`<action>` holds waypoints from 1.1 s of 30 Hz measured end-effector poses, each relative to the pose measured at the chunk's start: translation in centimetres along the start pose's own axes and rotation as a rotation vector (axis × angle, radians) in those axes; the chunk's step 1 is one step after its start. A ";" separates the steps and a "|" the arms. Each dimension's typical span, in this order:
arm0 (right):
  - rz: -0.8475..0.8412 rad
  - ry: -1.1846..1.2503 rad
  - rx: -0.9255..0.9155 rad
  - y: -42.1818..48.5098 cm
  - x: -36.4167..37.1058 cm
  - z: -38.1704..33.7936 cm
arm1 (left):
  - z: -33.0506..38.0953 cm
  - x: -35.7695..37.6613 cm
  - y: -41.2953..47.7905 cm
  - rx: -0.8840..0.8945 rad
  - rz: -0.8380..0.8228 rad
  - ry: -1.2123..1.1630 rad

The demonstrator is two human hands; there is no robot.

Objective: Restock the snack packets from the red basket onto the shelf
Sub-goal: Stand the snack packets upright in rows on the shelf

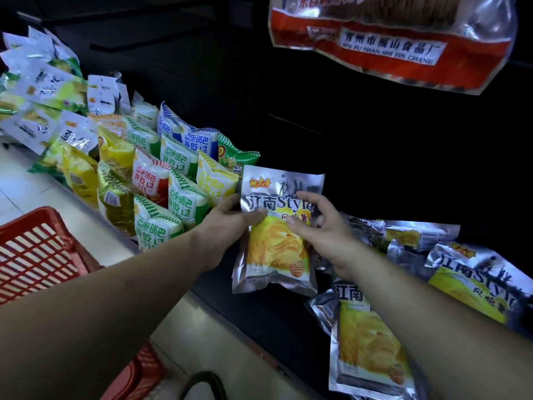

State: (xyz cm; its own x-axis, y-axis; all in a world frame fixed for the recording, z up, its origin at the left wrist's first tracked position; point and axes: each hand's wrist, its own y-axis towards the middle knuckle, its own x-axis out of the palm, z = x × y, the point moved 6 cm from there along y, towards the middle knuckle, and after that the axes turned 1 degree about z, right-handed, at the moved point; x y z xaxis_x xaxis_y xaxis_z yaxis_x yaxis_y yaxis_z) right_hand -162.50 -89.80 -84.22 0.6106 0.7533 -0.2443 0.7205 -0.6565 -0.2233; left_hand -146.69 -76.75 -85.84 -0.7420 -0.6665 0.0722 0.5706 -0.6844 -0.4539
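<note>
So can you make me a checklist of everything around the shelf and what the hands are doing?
Surface: dark shelf, mostly in shadow.
Job's things: silver chip packet held upright over the shelf; matching silver packets lying flat to its right; red basket at lower left.
Clutter: rows of striped snack packets standing at left; a large red cracker bag overhead.
Grips: left hand and right hand both pinch the held packet.
Cables: nothing seen.
Surroundings: pale tiled floor.
</note>
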 end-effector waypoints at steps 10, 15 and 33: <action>0.311 -0.426 -0.241 0.6 -1.5 -1.3 | 0.5 0.2 -1.2 0.142 -0.109 0.129; 0.114 -0.486 -0.301 1.2 -0.1 -1.8 | -0.2 0.3 -1.0 0.152 -0.130 0.251; 0.132 -1.049 -0.272 10.2 1.8 -3.5 | -4.6 1.0 3.7 0.035 0.022 0.428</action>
State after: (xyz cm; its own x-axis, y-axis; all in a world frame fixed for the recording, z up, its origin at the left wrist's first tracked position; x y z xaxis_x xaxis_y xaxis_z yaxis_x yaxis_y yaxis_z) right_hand -152.92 -94.94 -83.64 0.1973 0.1842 -0.9629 0.7975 -0.6013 0.0484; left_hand -146.95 -78.57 -91.50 -0.8044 -0.5035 -0.3153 0.5940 -0.6858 -0.4204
